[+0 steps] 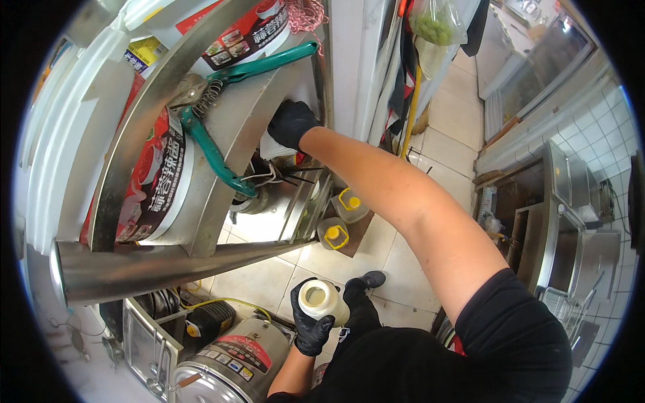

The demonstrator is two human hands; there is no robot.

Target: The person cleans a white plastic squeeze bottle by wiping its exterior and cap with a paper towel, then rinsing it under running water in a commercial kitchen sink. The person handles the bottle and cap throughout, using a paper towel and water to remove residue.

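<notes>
A black glove covers my left hand (308, 322), which is curled around a cream-white wide-mouthed jar (333, 305). The jar has no lid on, and its round opening faces up toward me. My right hand (292, 123), gloved in black too, reaches far out over a metal shelf rack (237, 136). Its fingers are bent down behind the shelf's edge, close to a white object (274, 147) that is partly covered. What those fingers touch is hidden. Green-handled shears (214, 151) with a coil spring hang on the rack beside it.
Large printed sauce buckets (161, 186) fill the rack. Two yellow-capped jugs (334, 237) stand on the tiled floor (262, 279) under my right arm. A stainless steel barrel (247, 352) is at lower left, beside a dark jug (211, 318). A bag of greens (437, 27) hangs at the top.
</notes>
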